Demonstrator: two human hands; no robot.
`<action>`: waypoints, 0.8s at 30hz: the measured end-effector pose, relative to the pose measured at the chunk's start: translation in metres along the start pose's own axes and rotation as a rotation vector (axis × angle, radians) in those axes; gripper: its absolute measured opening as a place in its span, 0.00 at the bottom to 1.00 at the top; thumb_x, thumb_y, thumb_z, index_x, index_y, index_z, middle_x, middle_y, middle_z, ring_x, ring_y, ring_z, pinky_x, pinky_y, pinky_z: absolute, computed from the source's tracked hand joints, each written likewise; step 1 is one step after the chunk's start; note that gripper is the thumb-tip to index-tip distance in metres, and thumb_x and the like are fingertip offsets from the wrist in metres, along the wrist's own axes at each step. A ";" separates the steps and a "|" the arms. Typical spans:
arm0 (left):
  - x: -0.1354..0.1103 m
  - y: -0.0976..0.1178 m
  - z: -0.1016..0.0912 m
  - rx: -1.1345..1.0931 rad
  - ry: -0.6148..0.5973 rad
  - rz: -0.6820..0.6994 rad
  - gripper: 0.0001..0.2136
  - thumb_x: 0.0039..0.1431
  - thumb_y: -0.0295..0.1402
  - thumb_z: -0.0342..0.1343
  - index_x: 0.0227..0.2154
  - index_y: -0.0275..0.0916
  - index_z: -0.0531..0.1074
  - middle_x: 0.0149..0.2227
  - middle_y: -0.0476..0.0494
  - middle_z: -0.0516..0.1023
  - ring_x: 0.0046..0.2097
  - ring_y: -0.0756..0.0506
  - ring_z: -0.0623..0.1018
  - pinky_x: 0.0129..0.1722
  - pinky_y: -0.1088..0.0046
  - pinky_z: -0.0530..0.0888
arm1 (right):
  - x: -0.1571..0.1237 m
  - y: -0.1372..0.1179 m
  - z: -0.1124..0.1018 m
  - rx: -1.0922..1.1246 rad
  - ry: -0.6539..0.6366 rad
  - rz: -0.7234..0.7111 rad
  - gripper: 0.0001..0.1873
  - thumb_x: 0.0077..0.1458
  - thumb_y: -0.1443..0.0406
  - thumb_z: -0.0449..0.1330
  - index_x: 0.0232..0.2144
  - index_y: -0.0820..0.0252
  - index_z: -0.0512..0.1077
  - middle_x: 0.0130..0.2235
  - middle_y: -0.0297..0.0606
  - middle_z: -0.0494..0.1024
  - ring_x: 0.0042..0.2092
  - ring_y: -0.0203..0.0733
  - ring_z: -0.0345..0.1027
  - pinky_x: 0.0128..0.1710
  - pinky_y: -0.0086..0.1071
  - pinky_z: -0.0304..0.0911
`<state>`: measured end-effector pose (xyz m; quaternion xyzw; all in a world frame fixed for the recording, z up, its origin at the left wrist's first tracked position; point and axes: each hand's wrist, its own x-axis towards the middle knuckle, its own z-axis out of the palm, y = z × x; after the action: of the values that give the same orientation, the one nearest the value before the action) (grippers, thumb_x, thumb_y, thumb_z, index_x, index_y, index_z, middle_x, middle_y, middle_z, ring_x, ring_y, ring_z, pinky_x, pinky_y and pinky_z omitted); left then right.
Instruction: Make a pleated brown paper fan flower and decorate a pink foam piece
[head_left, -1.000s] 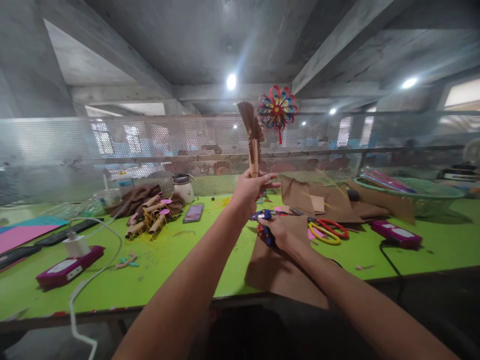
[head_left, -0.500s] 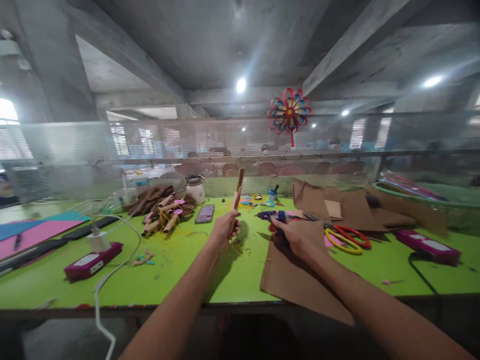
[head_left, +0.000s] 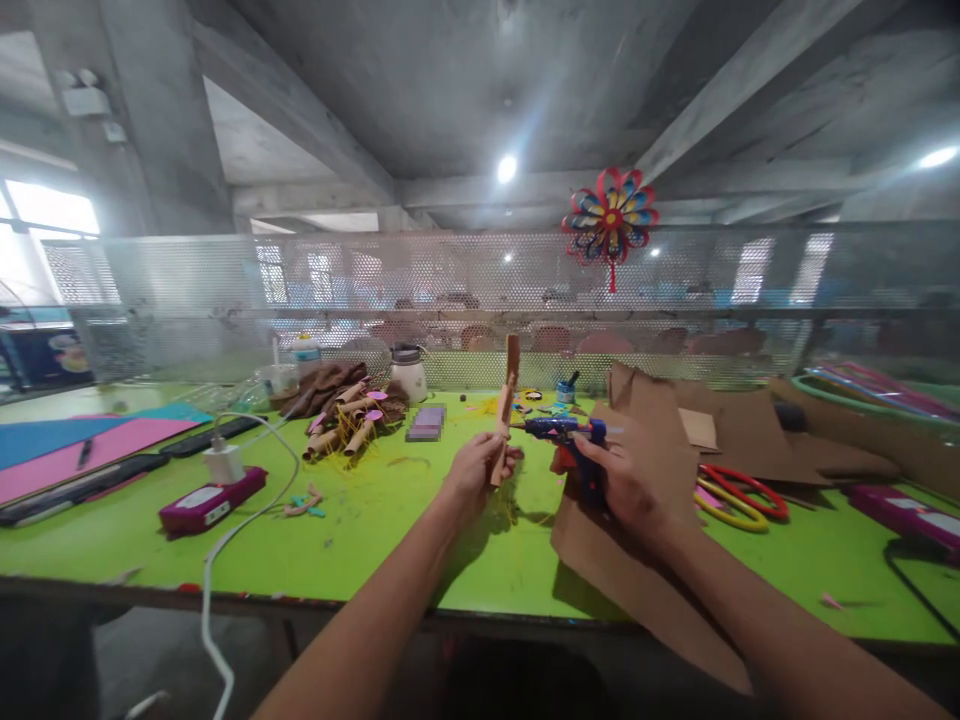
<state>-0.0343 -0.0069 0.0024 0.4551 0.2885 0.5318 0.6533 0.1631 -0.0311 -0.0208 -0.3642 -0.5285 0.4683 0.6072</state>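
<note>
Upright in my left hand (head_left: 480, 468) is a narrow cardboard strip (head_left: 507, 410), its lower end gripped between thumb and fingers. My right hand (head_left: 626, 475) is wrapped round the handle of a blue glue gun (head_left: 566, 429). The gun's nozzle points left and is at the strip's edge, just above my left fingers; whether it touches I cannot tell. Beneath my right hand and forearm lies a brown cardboard sheet (head_left: 637, 575), which overhangs the table's front edge.
Rolled cardboard tubes (head_left: 352, 425) with yellow strands lie left on the green table (head_left: 360, 560). A phone (head_left: 426, 423) and a white jar (head_left: 408, 376) stand behind. Purple power strips (head_left: 214, 503) sit at both sides. Red and yellow scissors (head_left: 739, 497) and cardboard pieces (head_left: 750, 430) lie right.
The glue gun has been raised and brought against or near the cardboard strip, its nozzle now at the strip's edge. The whole view has swung a little to the left.
</note>
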 end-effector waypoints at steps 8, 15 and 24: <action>0.006 -0.009 -0.006 -0.036 0.054 -0.074 0.04 0.60 0.27 0.46 0.32 0.34 0.65 0.25 0.43 0.73 0.25 0.51 0.74 0.25 0.78 0.71 | 0.015 0.021 -0.013 0.361 -0.042 0.276 0.11 0.52 0.59 0.57 0.30 0.63 0.72 0.25 0.39 0.77 0.26 0.40 0.72 0.30 0.35 0.69; 0.007 -0.003 -0.004 -0.085 0.075 -0.011 0.05 0.60 0.28 0.45 0.33 0.34 0.65 0.24 0.46 0.72 0.25 0.51 0.74 0.24 0.77 0.70 | 0.018 0.024 -0.004 0.389 -0.021 0.393 0.15 0.57 0.59 0.51 0.29 0.65 0.71 0.23 0.39 0.76 0.26 0.41 0.73 0.33 0.35 0.70; -0.024 0.030 0.006 -0.067 -0.226 0.291 0.08 0.57 0.35 0.53 0.34 0.35 0.66 0.26 0.47 0.72 0.29 0.49 0.75 0.31 0.73 0.72 | 0.040 0.037 0.046 0.309 -0.084 0.354 0.16 0.55 0.57 0.52 0.24 0.62 0.68 0.17 0.35 0.72 0.21 0.37 0.68 0.25 0.31 0.67</action>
<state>-0.0484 -0.0316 0.0297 0.5267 0.1265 0.5755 0.6127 0.1109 0.0161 -0.0356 -0.3341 -0.4036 0.6574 0.5416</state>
